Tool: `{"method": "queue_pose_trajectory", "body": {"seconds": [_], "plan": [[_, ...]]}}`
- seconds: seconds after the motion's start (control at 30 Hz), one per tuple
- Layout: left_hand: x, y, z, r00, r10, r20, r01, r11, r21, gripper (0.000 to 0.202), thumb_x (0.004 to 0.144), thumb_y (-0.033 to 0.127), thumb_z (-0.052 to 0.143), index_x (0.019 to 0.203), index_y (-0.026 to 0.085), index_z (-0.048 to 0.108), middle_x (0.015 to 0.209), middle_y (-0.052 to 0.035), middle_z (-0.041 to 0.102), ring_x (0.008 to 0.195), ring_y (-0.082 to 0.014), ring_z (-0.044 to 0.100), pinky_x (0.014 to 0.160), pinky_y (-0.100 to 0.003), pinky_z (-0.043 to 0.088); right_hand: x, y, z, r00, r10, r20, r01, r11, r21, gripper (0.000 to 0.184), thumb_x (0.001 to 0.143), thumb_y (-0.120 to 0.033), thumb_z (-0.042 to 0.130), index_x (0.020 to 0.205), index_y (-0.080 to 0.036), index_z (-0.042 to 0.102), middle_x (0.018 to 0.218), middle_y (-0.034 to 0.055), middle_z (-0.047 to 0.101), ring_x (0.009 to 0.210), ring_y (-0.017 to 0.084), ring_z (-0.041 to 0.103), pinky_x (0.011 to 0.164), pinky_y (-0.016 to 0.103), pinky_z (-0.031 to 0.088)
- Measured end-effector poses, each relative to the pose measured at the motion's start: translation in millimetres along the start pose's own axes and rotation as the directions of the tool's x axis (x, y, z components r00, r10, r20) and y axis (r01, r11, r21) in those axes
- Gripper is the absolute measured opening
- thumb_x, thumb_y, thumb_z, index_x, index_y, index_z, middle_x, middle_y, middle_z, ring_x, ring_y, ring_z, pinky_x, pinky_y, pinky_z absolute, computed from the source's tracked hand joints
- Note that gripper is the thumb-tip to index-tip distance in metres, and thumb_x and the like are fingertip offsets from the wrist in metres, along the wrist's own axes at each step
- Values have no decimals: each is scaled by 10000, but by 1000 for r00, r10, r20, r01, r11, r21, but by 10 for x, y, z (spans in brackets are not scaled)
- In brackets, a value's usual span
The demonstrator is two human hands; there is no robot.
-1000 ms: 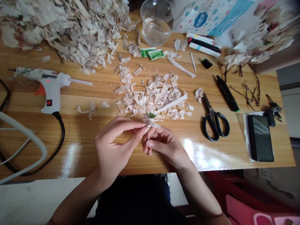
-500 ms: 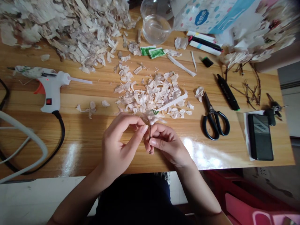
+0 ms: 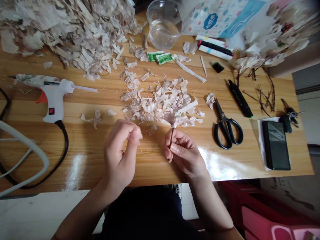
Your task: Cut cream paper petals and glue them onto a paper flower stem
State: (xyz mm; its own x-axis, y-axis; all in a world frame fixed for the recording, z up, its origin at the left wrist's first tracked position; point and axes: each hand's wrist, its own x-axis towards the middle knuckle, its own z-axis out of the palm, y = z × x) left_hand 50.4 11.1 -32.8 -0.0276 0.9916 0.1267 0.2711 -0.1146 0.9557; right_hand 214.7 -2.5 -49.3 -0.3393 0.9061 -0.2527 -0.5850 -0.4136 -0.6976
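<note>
My right hand (image 3: 183, 151) pinches a thin dark twig (image 3: 172, 135) between thumb and fingers, holding it upright. At its top sits a small flower of pale papery petals (image 3: 170, 118), which overlaps the heap of scraps behind it. To the left, apart from the flower, my left hand (image 3: 122, 151) is closed with the thumb pressed against the bent forefinger. Whether anything small is between those fingertips cannot be made out. Just beyond both hands lies a heap of pale, dry petal scraps (image 3: 150, 105) on the wooden table (image 3: 82, 140).
A white glue gun (image 3: 53, 96) with a glue stick and a black cable lies left. Black-handled scissors (image 3: 226, 128), a black marker (image 3: 240, 98), twigs (image 3: 266, 96) and a phone (image 3: 276, 145) lie right. Behind are a large petal pile (image 3: 82, 33) and a clear plastic cup (image 3: 163, 30).
My left hand has drawn away from the flower to the left, its fingers closed. My right hand has shifted slightly right with the twig, and the petals now face away from me.
</note>
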Motion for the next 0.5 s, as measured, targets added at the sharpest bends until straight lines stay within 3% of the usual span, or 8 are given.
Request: {"method": "queue_pose_trajectory", "body": {"seconds": [0.17,0.37,0.5], "plan": [[-29,15,-32,999,44,12,-45,995,87,208,888,144,622,1008,288,714,945,14,730,759,-150,653,726,-315,513,1,3,8,1000,7,-22,-8,1000,-23,83,844,-251,718,832,-189,664,638,-12,623,518,89,526,507,181,460],[-85,1,-19,991,50,-128,-35,993,111,162,735,138,790,817,260,722,792,48,738,715,-128,668,670,-257,530,-1,25,-1,1000,1,-22,-2,998,-60,79,852,-242,716,846,-183,663,665,-9,642,553,88,556,529,177,469],[-53,3,-1,992,85,-97,-71,988,140,109,833,118,685,844,218,728,798,27,751,708,-117,690,687,-236,547,2,27,11,1000,6,-5,-6,999,-54,71,856,-220,713,852,-169,664,681,-7,651,564,81,565,540,171,469]]}}
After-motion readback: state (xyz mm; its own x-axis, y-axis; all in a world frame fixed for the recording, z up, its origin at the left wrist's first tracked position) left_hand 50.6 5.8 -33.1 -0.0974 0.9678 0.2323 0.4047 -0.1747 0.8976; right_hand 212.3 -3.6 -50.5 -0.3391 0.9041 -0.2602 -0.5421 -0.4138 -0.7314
